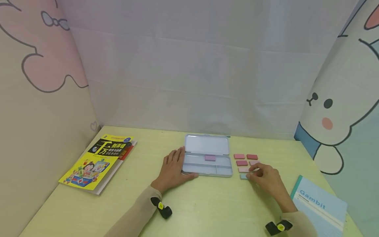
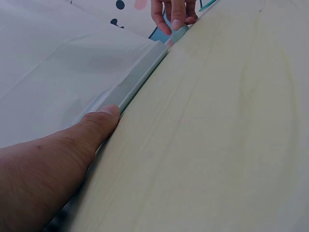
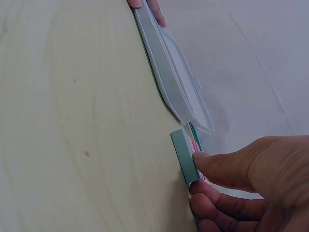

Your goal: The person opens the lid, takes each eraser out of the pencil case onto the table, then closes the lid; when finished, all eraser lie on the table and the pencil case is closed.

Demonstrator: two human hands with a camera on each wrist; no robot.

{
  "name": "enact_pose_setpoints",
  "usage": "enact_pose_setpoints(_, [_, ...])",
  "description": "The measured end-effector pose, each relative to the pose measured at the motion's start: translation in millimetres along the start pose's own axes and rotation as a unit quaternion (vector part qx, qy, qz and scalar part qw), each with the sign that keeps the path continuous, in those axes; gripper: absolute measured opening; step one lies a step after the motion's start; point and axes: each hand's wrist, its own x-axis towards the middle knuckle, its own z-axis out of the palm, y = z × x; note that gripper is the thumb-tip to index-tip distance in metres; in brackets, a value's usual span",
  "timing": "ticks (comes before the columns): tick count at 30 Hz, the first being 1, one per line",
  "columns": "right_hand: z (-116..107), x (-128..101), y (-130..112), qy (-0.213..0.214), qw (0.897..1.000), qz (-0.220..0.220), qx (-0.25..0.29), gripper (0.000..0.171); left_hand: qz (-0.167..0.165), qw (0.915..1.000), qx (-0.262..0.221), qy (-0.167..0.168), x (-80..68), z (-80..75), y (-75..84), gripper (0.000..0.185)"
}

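Note:
A pale blue hinged case (image 1: 192, 169) lies with its lid (image 1: 206, 144) raised at the back. Inside its divided tray, a small purple block (image 1: 210, 158) rests near the back. My left hand (image 1: 174, 169) lies against the left end of the case, fingers extended along the side and thumb (image 2: 104, 116) on the front edge. To the right of the case, my right hand (image 1: 266, 177) pinches a teal block (image 3: 182, 157), thumb on one side and fingertips at its near end. Behind it stand pink and red blocks (image 1: 241, 163) in two columns, partly covered by the hand.
A yellow book (image 1: 97, 161) lies on top of another at the left of the table. At the right, a light blue Gambit notebook (image 1: 322, 207) lies partly under the right forearm. A pale curtain (image 1: 189, 82) hangs behind the table (image 1: 207, 210), with printed panels at both sides.

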Motion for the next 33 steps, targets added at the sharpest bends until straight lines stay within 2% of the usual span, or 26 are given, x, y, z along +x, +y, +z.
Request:
enact_pose_setpoints(10, [-0.1,-0.3,-2.2,-0.001,1.0,-0.002,-0.008,0.026,-0.001,1.0,-0.001,-0.001,-1.4,-0.6,0.7,0.125])
enact_pose_setpoints(22, [-7.3,6.0,-14.5,0.019,0.999,-0.017,-0.021,0.028,0.012,0.9996,-0.009,0.022,-0.6,4.2,-3.0,0.125])
enact_pose_setpoints(27, [-8.7,11.2,-19.7,0.04,0.997,-0.058,-0.018,0.026,0.009,0.9997,-0.014,0.018,-0.7,1.2,-1.1,0.124])
enact_pose_setpoints(33, [-6.8,17.2,-29.5,0.027,0.995,-0.094,0.01,0.026,0.002,0.9999,-0.01,-0.002,-1.4,-2.8,1.8,0.124])
